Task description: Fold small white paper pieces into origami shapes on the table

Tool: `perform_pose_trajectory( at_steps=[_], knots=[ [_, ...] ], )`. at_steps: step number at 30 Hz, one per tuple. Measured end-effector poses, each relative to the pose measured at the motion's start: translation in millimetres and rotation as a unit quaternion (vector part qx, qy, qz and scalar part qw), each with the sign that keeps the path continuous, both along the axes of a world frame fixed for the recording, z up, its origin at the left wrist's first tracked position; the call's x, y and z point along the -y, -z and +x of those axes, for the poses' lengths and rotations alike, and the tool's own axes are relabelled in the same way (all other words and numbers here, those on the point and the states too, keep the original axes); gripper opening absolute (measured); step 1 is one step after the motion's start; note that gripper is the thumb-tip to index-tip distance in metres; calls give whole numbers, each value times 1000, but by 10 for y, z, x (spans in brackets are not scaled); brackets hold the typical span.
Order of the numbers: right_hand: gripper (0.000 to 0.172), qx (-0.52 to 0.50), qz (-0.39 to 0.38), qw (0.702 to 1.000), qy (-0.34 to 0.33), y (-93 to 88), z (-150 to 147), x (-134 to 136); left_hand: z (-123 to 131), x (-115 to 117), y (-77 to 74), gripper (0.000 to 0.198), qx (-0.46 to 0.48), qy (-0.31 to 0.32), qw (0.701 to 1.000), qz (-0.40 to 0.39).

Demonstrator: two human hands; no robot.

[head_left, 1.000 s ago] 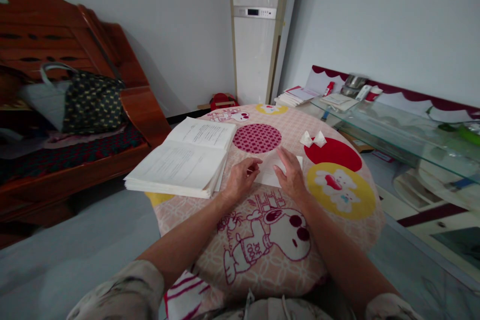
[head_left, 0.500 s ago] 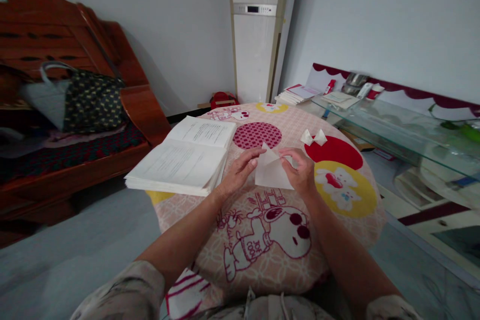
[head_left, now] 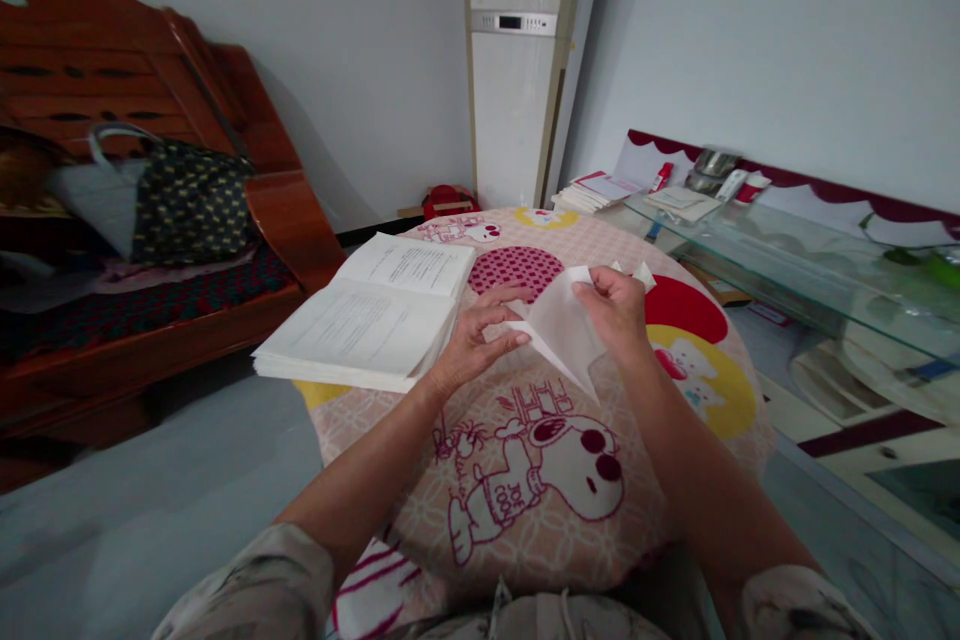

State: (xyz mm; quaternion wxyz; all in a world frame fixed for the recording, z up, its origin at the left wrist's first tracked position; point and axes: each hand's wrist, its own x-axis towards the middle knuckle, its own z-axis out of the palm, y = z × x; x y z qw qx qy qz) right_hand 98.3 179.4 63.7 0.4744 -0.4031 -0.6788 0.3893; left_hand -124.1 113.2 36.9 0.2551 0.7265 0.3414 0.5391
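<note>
A white sheet of paper point(head_left: 564, 325), partly folded, is lifted off the round table between my hands. The fingers of my left hand point(head_left: 480, 335) pinch its left corner. My right hand point(head_left: 619, 310) grips the upper right edge between thumb and fingers. Just behind my right hand, small folded white paper pieces point(head_left: 643, 275) lie on the cloth, partly hidden by that hand. To the left rests an open book point(head_left: 367, 310) with printed pages.
The patterned tablecloth point(head_left: 525, 540) covers the round table. A glass shelf point(head_left: 795, 260) holding papers and small items stands at the right. A wooden bench point(head_left: 292, 230) with a dark patterned bag point(head_left: 191, 205) is at the left.
The paper has been raised and turned from lying nearly flat. My right hand has moved up and slightly right with its edge, now covering part of the folded pieces.
</note>
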Motion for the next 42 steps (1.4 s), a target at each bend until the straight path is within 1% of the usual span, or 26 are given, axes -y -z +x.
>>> perform_pose_trajectory(
  at_steps=[1,3,5,6,7,8,10,11,12,13,15,16,18,20,22,27,29,32,36,42],
  knots=[
    [12,-7,-1,1000,16,-15,2,4,-4,3,-19,22,9,-2,1000,-7],
    [12,-18,-25,999,39,3,13,24,-24,9,-36,23,31,8,998,-47],
    [15,-14,-82,996,21,57,36,51,-49,15,-35,25,62,39,991,-109],
    [19,-8,-103,995,9,82,52,64,-59,16,-33,26,77,60,985,-142],
    [25,1,-109,994,1,98,67,76,-66,17,-34,27,91,79,978,-170],
    [33,15,-93,996,-3,102,80,87,-69,16,-38,28,102,97,971,-193],
    [44,48,-4,999,-3,70,88,113,-59,6,-55,30,116,119,961,-220],
    [44,65,54,996,-8,37,78,130,-48,-1,-68,30,118,127,959,-226],
    [41,78,108,991,-22,0,58,153,-33,-10,-80,30,116,132,957,-229],
    [37,88,145,984,-48,-37,29,180,-16,-19,-91,29,112,138,957,-231],
    [36,97,163,976,-111,-92,-43,240,16,-36,-106,29,100,148,957,-230],
    [37,100,154,975,-126,-103,-79,268,29,-42,-109,30,94,151,957,-228],
    [36,92,125,979,-129,-95,-129,309,47,-49,-106,30,85,156,958,-227],
    [31,81,95,985,-123,-63,-136,324,52,-49,-99,30,84,161,956,-230],
    [26,71,70,986,-131,-39,-105,325,50,-45,-97,29,81,165,955,-233],
    [17,64,7,978,-196,-86,-22,334,41,-34,-141,28,57,162,958,-231],
    [17,57,-18,974,-218,-116,-21,342,44,-29,-172,29,53,162,957,-233],
    [17,48,-51,971,-229,-136,-40,348,55,-27,-203,30,50,167,957,-231],
    [17,43,-74,968,-237,-121,-65,346,66,-38,-191,31,52,171,957,-229],
    [18,53,-78,961,-262,-109,-93,372,45,-50,-146,34,42,171,954,-242]
  ],
)
